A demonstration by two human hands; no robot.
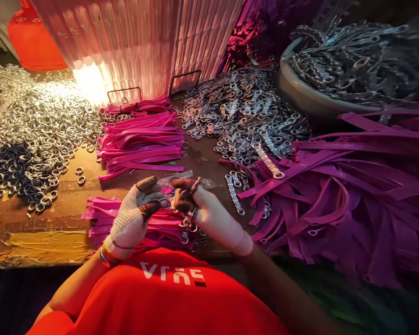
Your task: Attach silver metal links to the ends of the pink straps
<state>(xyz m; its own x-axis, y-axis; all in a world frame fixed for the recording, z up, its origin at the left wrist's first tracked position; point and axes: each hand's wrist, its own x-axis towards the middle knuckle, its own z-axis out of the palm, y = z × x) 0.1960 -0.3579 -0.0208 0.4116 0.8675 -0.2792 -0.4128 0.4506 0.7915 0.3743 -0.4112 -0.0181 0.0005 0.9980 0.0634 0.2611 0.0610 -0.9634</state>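
My left hand (131,221), in a white dotted glove with dark fingertips, pinches a metal ring (165,204) between thumb and finger. Close beside it, my right hand (214,216), also gloved, has its dark-tipped fingers curled around several metal link pieces (194,187), which poke out above and below them. A bit of bright pink (167,190) shows between the hands; what it belongs to is hidden. Under both hands lies a bundle of pink straps (101,218) near the table's front edge.
Loose metal rings (56,135) are heaped at left. A second pink strap stack (143,144) lies ahead. Silver link pieces (244,111) pile up at centre right, beside a full basin (300,95). Purple-pink straps (328,195) overhang the right edge. A corrugated panel (143,51) stands behind.
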